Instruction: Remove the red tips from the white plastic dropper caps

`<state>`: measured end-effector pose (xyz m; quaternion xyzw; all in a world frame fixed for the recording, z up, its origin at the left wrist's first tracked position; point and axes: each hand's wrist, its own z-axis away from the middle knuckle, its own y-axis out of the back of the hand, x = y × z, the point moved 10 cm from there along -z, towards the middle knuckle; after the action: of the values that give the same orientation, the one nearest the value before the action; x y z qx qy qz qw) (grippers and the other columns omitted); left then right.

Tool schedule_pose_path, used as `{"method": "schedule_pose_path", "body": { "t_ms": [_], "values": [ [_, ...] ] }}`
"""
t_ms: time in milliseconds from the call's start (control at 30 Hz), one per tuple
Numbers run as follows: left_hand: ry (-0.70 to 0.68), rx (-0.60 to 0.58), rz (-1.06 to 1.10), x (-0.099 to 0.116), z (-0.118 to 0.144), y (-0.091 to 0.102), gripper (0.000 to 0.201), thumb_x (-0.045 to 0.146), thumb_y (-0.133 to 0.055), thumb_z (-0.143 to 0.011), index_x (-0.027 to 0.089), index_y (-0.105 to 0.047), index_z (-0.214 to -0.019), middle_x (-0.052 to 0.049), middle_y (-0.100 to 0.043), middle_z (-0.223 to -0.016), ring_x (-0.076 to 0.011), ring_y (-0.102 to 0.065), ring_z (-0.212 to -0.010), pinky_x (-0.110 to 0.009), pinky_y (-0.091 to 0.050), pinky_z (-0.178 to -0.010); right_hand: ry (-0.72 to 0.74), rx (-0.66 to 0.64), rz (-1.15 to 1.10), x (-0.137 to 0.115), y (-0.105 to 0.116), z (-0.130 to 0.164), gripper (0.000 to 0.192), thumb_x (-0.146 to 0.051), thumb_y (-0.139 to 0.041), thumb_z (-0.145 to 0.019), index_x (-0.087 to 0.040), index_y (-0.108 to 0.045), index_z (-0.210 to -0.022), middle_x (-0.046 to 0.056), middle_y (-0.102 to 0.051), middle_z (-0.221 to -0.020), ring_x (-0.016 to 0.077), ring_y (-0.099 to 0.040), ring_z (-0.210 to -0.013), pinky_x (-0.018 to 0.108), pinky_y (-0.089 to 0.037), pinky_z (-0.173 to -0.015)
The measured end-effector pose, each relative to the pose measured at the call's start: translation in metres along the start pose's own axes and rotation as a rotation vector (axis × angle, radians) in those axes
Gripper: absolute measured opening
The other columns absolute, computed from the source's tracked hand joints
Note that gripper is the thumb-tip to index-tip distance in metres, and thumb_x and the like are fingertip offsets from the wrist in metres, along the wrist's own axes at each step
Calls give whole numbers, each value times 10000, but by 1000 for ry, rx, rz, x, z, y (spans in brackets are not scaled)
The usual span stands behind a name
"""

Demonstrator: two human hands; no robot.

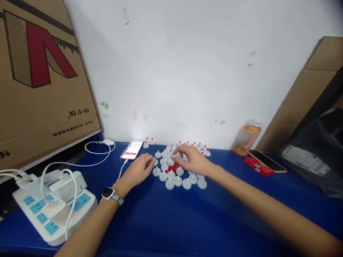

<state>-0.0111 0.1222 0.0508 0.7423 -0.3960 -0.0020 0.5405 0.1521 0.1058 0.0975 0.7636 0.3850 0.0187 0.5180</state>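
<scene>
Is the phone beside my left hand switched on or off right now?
On. The phone lies flat on the blue table with its screen glowing bright white, a white cable plugged into its near end, just beyond the left hand.

Your hands (166, 166) rest among the caps (177, 175) clustered at the tabletop's (187, 221) far edge, with the power strip (53, 210) at its near left corner and the bottle (246, 138) toward its far right corner.

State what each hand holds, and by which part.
It cannot be told: left hand and right hand rest among the white caps.
</scene>
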Motion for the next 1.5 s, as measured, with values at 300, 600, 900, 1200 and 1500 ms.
{"method": "schedule_pose_path", "body": {
  "t_ms": [300,600,900,1200,1500],
  "values": [
    [201,23,19,-26,14,4,347,421,-339,-995,223,-483,-748,9,-559,-660,-162,-525,-597,-270,-334,-572,-289,-166,66,28,-127,-167,209,-300,-714,-750,-142,-706,-888,161,-709,-989,274,-662,-902,327,-477,-735],
    [200,54,80,-27,14,6,358,467,-337,-991,227,-499,-779,23,-555,-640,-153,-516,-573,-257,-324,-560,-274,16,-36,30,-98,-135,140,-228,-566,-846,-169,-651,-940,86,-711,-1017,183,-659,-891,269,-485,-764],
    [10,134,24,42,1,20,332,477,-347,-1000,221,-539,-909,-1,-573,-737,-179,-554,-692,-290,-385,-620,-157,170,-417,6,-17,-4,143,-279,-605,-809,-204,-657,-919,8,-688,-851,134,-600,-667,271,-476,-651],
    [-378,-17,-136,114,-38,-23,303,322,-302,-1020,207,-532,-860,-35,-545,-821,-186,-518,-778,-303,-409,-700,-123,375,-444,8,18,40,132,-223,-553,-819,-214,-547,-950,1,-636,-857,142,-573,-717,276,-484,-708],
    [-92,231,141,64,-41,12,417,434,-296,-1022,200,-503,-747,6,-495,-697,-156,-470,-684,-292,-388,-683,-291,532,-179,68,56,53,160,-205,-550,-794,-202,-650,-918,27,-693,-873,185,-606,-760,327,-466,-774]
  ]
}}
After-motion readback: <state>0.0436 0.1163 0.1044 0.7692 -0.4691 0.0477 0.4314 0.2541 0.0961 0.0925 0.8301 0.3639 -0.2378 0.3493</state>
